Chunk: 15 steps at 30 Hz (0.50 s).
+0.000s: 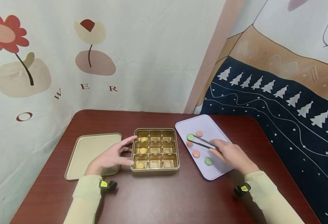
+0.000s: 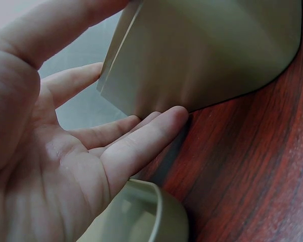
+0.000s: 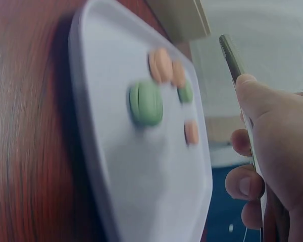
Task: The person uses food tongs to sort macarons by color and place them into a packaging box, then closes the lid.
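Sleeves (image 1: 83,199), L fingers (image 1: 128,142) wide @ box (image 1: 155,170) edge, R fingers (image 1: 220,144) gripping tongs (image 1: 200,144), tray (image 1: 203,123) apart

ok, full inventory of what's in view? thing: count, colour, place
Nine-cell box: 1, gold, mid-table
Yellow rounds: 3, yellow, one per cell, box's left column
Flat tray: 1, lilac, right of box
Pink macarons: 3, pink, on lilac tray
Green macarons: 2, green, on lilac tray
Tongs: 1, dark metallic, over lilac tray
Shallow tray or lid: 1, gold, left of box
Table: 1, reddish brown, under everything
Backdrop: 1, mostly white, navy at right, behind table
Wrist devices: 2, black and yellow, one per wrist
Sleeves: 2, pale yellow-green, on forearms
Left hand: 1, bare, touching box's left side
Right hand: 1, bare, holding tongs
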Tool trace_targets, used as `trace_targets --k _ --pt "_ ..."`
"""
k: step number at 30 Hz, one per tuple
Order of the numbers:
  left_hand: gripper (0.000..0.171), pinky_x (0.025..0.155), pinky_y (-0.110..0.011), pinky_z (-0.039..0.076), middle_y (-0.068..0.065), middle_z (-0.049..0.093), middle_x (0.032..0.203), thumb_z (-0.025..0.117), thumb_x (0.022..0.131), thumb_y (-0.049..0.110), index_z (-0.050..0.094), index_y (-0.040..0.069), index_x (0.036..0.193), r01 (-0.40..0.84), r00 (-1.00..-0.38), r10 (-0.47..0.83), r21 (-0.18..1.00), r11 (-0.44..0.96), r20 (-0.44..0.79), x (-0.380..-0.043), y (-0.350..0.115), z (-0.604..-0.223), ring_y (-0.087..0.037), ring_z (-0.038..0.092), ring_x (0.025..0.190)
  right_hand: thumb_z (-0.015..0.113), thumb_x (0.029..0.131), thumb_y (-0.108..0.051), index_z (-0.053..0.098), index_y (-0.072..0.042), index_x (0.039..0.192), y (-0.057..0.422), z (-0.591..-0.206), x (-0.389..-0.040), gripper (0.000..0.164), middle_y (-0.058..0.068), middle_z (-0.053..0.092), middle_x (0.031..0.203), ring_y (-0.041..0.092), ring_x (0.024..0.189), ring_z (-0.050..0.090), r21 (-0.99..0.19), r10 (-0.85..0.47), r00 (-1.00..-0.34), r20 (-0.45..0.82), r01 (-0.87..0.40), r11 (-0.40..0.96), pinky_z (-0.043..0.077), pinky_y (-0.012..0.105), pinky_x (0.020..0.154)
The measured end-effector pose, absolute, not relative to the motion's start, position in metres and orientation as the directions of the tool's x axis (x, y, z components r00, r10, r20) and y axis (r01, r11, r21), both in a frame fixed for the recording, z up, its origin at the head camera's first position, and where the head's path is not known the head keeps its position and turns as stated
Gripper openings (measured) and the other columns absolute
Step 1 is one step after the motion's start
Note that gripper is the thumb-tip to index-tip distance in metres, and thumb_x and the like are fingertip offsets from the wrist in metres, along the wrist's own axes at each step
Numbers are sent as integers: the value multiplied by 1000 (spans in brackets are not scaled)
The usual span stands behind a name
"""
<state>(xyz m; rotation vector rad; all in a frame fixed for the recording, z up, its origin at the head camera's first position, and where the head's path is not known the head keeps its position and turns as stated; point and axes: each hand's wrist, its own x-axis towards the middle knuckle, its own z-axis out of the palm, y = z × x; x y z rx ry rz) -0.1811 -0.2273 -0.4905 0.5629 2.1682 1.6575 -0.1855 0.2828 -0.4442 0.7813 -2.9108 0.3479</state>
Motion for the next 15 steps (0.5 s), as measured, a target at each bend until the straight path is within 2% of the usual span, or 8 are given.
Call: trace_targets --k 6,9,15 --pt "105 106 -47 49 -23 39 160 88 84 8 24 12 168 82 -858 512 969 234 -51 -181 -226 -487 -43 52 132 79 96 -32 67 -15 122 252 -443 -180 33 -9 61 84 6 71 53 -161 -594 -765 248 -637 753 49 28 64" --pt "104 107 -49 49 -24 39 159 88 85 9 24 12 168 87 -855 517 969 233 -47 -181 -226 -488 -44 52 132 79 96 -33 68 -16 119 237 -444 -176 31 -10 60 82 5 69 53 -152 -641 -716 277 -691 707 50 28 62" --pt "104 106 -48 49 -25 39 160 88 85 8 24 11 167 89 -856 516 971 224 -40 -181 -226 -489 -45 52 132 73 100 -34 68 -15 125 211 -446 -168 32 -4 73 100 11 79 69 -125 -728 -616 300 -782 610 60 37 71"
